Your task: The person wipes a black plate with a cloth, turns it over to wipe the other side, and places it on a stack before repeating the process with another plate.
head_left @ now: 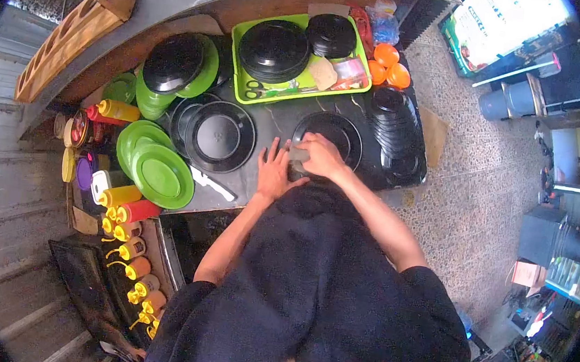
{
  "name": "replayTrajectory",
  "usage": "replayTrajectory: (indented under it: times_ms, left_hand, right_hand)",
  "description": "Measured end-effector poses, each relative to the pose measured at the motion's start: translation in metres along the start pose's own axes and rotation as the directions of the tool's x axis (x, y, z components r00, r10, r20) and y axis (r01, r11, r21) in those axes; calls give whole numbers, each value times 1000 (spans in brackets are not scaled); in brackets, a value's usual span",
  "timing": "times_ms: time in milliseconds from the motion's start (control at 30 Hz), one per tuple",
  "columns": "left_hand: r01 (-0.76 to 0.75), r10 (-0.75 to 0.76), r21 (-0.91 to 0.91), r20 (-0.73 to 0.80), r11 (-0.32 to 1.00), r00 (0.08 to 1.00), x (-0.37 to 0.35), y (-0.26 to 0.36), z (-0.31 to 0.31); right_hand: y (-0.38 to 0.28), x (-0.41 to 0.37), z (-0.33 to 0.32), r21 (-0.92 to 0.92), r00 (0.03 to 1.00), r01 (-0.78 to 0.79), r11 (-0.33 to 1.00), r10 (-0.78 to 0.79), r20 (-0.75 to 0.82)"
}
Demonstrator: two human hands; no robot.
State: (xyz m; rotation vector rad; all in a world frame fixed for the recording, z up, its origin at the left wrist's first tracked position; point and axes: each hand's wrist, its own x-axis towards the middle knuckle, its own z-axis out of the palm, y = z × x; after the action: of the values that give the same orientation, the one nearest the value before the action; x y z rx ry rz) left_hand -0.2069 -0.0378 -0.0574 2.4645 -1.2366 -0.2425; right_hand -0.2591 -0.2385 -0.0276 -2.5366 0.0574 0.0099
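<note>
Both of my hands are at the front edge of the dark counter [275,120]. My left hand [274,174] lies with its fingers spread on the counter, holding nothing that I can make out. Over the near left part of a black plate [337,128], my right hand [322,156] has its fingers closed on a greyish cloth [299,155]. The cloth sits between the two hands. To the left are black plates [219,136] and green plates [163,176], with a white-handled knife [213,185] near the counter's edge.
Behind stands a green tray [242,95] with black plates, scissors and packets. Stacked black bowls [394,132] and orange cups [386,55] are at the right. Sauce bottles [121,196] line the left side. A pebbled floor [471,184] lies beyond the counter.
</note>
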Motion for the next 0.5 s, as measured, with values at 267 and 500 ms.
replayTrajectory:
  times_ms: [267, 500]
  left_hand:
    - [196, -225, -432, -16, 880, 974, 6, 0, 1]
    - [502, -468, -858, 401, 108, 787, 37, -5, -2]
  right_hand:
    - [49, -75, -38, 699, 716, -421, 578, 685, -135]
    - [84, -131, -8, 927, 548, -312, 209, 836, -4]
